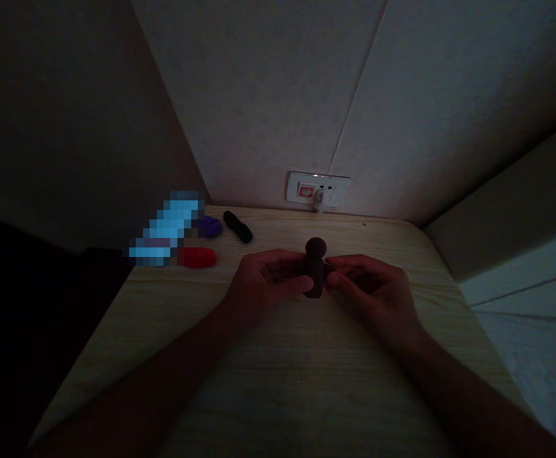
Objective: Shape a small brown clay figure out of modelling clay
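A dark brown, clay-like figure (315,267) with a round head and a longer body is held roughly upright above the pale wood-grain tabletop (282,381), between two bare hands. With the figure taken as the centre of the clock and twelve toward the wall (259,95), its body is gripped from nine o'clock by the left hand (263,277), the thumb being laid across the lower front. At three o'clock, a small dark stub (329,270) at the figure's side is pinched between the thumb and fingers of the right hand (383,286). Whether the stub is joined to the body cannot be told in the dim light.

Farther out, a bright red, rounded block (200,257) is seen on the tabletop near nine o'clock. At about ten o'clock, a black, elongated piece (238,227), narrowed near its middle, is placed slantwise, and a purple, rounded lump (210,226) is set just beside it. Between nine and ten, beyond the red block, a light blue shape (168,229) is obscured by pixelation. A tiny red speck (364,224) is seen between one and two. At twelve o'clock, a pale rectangular socket plate (341,191) is mounted on the wall.
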